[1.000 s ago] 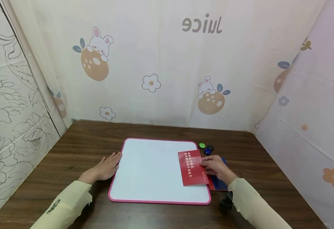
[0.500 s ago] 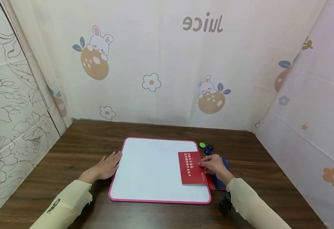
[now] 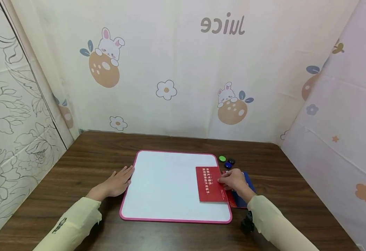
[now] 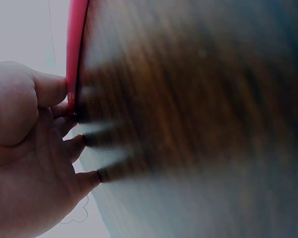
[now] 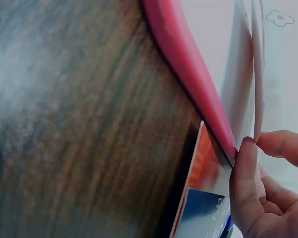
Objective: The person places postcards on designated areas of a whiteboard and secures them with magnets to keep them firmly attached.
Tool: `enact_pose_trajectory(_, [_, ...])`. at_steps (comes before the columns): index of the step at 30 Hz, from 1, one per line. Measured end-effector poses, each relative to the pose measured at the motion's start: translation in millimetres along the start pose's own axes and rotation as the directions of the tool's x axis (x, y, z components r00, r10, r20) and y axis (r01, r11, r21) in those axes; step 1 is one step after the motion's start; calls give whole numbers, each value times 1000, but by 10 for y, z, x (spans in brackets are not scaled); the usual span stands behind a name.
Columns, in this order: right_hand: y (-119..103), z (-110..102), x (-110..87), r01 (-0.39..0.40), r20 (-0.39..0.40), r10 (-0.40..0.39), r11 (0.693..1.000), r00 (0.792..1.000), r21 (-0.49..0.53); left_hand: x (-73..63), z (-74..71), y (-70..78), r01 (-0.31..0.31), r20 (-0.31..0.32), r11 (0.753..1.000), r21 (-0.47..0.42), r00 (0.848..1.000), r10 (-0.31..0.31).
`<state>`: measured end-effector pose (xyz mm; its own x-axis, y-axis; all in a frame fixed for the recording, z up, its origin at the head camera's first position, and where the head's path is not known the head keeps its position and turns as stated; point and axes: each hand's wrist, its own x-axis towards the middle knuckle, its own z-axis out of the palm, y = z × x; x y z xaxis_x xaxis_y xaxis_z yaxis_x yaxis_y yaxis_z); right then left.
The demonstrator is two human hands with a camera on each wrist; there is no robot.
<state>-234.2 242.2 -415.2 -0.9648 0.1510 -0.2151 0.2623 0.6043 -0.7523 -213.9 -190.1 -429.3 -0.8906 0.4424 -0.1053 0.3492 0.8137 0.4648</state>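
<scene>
A whiteboard [image 3: 161, 188] with a pink frame lies on the table. My left hand [image 3: 115, 183] rests against its left edge, fingers extended; in the left wrist view the thumb touches the pink frame [image 4: 75, 49]. A red card [image 3: 205, 191] with white printed characters lies over the board's right edge. My right hand [image 3: 235, 181] pinches that card by its right side between thumb and finger, and the right wrist view shows the card [image 5: 258, 74] edge-on above the board. Beneath the right hand, partly hidden, is a blue and red printed card or booklet [image 3: 240, 201].
Green [image 3: 222, 158], dark [image 3: 231, 161] and blue [image 3: 228, 165] round buttons, perhaps magnets, sit by the board's upper right corner. A black device [image 3: 247, 221] is at my right wrist. Patterned curtains [image 3: 183, 115] stand behind the brown table [image 3: 107, 143].
The red card has shifted slightly left with my right hand and looks flatter over the board; its slant has straightened. My left hand keeps its place.
</scene>
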Motion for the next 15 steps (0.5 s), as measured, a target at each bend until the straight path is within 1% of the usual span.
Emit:
enact_pose_trajectory(5, [4,12,16,4,-10,-4,1000,1000,-26,5,9,-12,6,0,1000,-2,1000,-6])
enact_pose_trajectory(10, [-10,15,8,-1,-12,1,1000,1000,-20,0,8,-11,10,0,1000,-9,1000,-10])
enact_pose_trajectory(15, [-34,18,-9,-2,-25,1,999,1000,-35,1,5,-17,6,-6,1000,-9,1000,-6])
